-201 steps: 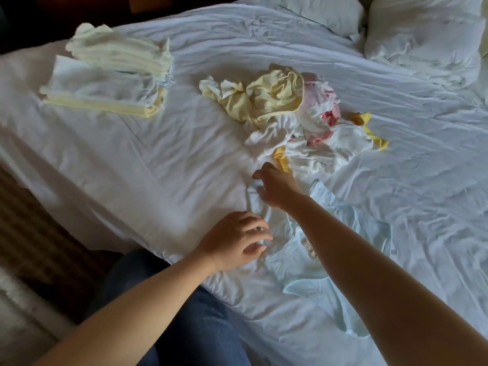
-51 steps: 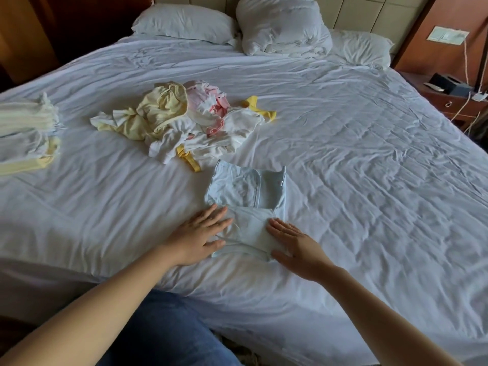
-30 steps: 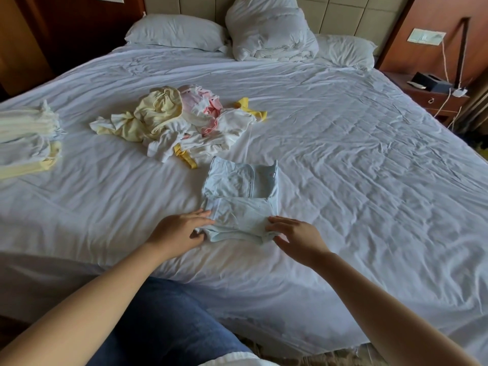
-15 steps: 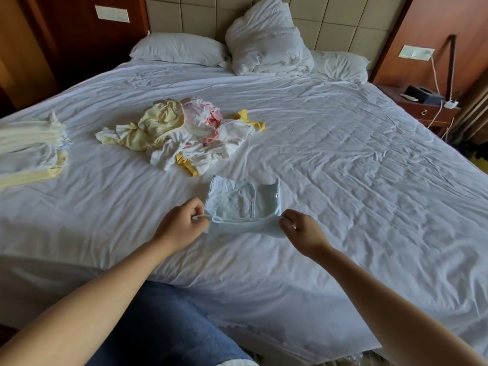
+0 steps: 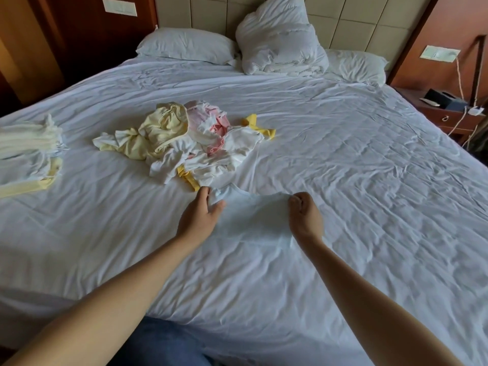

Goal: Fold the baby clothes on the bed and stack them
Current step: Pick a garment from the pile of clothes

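Grip detail — left hand and right hand each pinch a far corner of the pale blue garment, fingers curled; unfolded pile at 11 o'clock.

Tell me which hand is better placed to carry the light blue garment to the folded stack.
Probably the left. The left hand grips the light blue garment on the side nearer the folded stack at the left; the right hand pinches the opposite corner, farther away.

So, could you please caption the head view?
Left hand and right hand pinch a pale blue garment on the bed.
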Demonstrator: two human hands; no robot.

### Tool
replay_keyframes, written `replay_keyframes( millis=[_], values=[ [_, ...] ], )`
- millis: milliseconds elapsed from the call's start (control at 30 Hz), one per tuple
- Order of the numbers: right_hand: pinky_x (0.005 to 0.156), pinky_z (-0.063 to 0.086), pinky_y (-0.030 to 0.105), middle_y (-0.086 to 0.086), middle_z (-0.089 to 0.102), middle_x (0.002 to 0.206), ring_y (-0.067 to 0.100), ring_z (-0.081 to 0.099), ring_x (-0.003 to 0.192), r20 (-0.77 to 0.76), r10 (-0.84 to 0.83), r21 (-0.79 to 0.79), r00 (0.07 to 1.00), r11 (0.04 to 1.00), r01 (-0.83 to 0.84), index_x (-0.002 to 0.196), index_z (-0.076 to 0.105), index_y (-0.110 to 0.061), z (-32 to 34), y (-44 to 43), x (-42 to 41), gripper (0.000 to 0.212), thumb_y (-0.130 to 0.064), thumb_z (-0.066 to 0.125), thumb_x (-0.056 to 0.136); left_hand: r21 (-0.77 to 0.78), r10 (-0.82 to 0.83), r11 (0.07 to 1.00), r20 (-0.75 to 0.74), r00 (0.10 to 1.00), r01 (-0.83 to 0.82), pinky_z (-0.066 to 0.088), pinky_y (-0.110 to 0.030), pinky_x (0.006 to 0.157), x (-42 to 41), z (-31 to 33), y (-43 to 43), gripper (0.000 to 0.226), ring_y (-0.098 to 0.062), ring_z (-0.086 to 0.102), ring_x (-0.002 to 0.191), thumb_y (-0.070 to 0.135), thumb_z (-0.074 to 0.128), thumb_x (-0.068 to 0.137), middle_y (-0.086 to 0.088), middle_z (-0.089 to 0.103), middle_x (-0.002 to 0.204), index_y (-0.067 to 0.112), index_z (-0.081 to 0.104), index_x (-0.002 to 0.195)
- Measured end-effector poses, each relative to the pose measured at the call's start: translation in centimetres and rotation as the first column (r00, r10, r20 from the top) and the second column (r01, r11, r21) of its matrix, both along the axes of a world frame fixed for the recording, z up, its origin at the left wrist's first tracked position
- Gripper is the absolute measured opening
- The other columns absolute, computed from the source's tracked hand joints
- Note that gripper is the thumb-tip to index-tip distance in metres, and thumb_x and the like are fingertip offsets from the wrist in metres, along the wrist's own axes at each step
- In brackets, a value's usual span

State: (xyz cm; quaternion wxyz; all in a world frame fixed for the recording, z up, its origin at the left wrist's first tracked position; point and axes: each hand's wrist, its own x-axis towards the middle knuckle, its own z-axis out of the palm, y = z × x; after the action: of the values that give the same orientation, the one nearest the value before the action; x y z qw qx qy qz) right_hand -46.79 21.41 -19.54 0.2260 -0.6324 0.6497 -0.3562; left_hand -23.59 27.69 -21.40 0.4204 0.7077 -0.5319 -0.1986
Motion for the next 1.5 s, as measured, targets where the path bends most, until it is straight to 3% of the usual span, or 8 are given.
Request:
replay_keyframes(
  millis=[267,500,567,667,767,1067,1233,1500],
  values=[
    [0.087,0.024,0.029,0.003,0.064,0.087,0.024,0.052,0.091,-0.403,-0.03,-0.077,0.915,0.997,-0.001,0.095,0.057,-0.028,-3.4,-5.1,0.5,0.025,-0.036,0.034,0.098,0.084,0.115,0.982,0.456,0.883,-0.171,0.043,-0.041,0.078,-0.4,-2.4,-5.6,0.033,-0.04,0.062,0.091,0.032,0.062,0.09,-0.019,0.068,0.097,0.009,0.058,0.112],
    [0.098,0.033,0.037,-0.001,0.059,0.121,0.023,0.05,0.115,-0.489,0.055,-0.167,0.871,0.974,-0.156,0.129,0.059,-0.026,-3.7,-5.5,1.7,0.039,-0.032,0.051,0.091,-0.174,0.023,0.978,0.63,0.776,0.113,0.039,-0.044,0.103,-0.4,-3.9,-7.0,0.044,-0.033,0.048,0.127,0.008,0.06,0.078,-0.007,0.057,0.126,0.012,0.062,0.122],
    [0.099,0.039,0.038,0.0,0.063,0.124,0.023,0.055,0.119,-0.478,0.165,-0.234,0.863,0.923,-0.306,0.127,0.062,-0.023,-3.3,-4.6,2.9,0.044,-0.033,0.043,0.089,-0.171,-0.117,0.944,0.623,0.774,0.28,0.045,-0.043,0.102,-1.2,-3.5,-7.0,0.036,-0.031,0.05,0.128,0.015,0.048,0.084,-0.006,0.062,0.124,0.013,0.068,0.113],
    [0.116,0.024,0.037,0.003,0.046,0.149,0.019,0.035,0.142,-0.525,0.388,-0.035,0.758,0.88,-0.474,0.142,0.048,-0.023,-4.5,-2.6,3.4,0.065,-0.048,0.022,0.089,0.047,-0.273,0.946,0.645,0.714,0.319,0.039,-0.042,0.108,-2.0,-5.0,-6.2,0.053,-0.026,0.047,0.134,0.041,0.034,0.09,-0.006,0.057,0.138,0.017,0.064,0.125],
    [0.121,0.002,0.032,0.0,0.024,0.16,0.015,0.013,0.149,-0.57,0.398,0.06,0.719,0.893,-0.447,0.151,0.031,-0.03,-7.2,-1.5,1.7,0.07,-0.061,0.016,0.09,0.153,-0.283,0.957,0.677,0.68,0.246,0.019,-0.042,0.117,-1.4,-6.9,-5.3,0.064,-0.026,0.036,0.142,0.054,0.032,0.09,-0.01,0.041,0.152,0.022,0.049,0.143],
    [0.119,-0.011,0.028,-0.012,0.004,0.161,0.003,-0.006,0.146,-0.517,0.406,0.126,0.753,0.907,-0.403,0.153,0.018,-0.039,-7.7,-1.7,0.7,0.074,-0.068,0.008,0.086,0.387,-0.376,0.898,0.433,0.819,0.208,-0.001,-0.029,0.12,-1.1,-5.9,-6.2,0.104,-0.015,-0.003,0.151,0.075,0.011,0.068,-0.004,0.0,0.164,0.021,0.01,0.157],
    [0.118,-0.009,0.024,-0.005,0.014,0.162,0.011,0.004,0.15,-0.463,0.396,0.1,0.793,0.912,-0.397,0.15,0.03,-0.036,-7.1,-1.3,0.4,0.071,-0.062,0.006,0.088,0.399,-0.251,0.915,0.442,0.861,0.061,0.004,-0.036,0.121,-0.6,-5.3,-4.6,0.067,-0.022,-0.007,0.151,0.053,0.035,0.099,-0.005,-0.013,0.163,0.029,0.011,0.156],
    [0.121,0.005,0.043,0.012,0.011,0.16,0.033,0.001,0.147,-0.358,0.189,0.296,0.914,0.952,-0.081,0.144,0.037,-0.047,-5.3,-0.4,0.3,0.051,-0.05,0.045,0.094,0.48,-0.139,0.87,0.457,0.879,-0.111,0.031,-0.041,0.108,-1.1,-3.2,-4.3,0.053,-0.033,0.033,0.133,0.038,0.038,0.1,-0.01,0.028,0.152,0.036,0.026,0.151]
  ],
)
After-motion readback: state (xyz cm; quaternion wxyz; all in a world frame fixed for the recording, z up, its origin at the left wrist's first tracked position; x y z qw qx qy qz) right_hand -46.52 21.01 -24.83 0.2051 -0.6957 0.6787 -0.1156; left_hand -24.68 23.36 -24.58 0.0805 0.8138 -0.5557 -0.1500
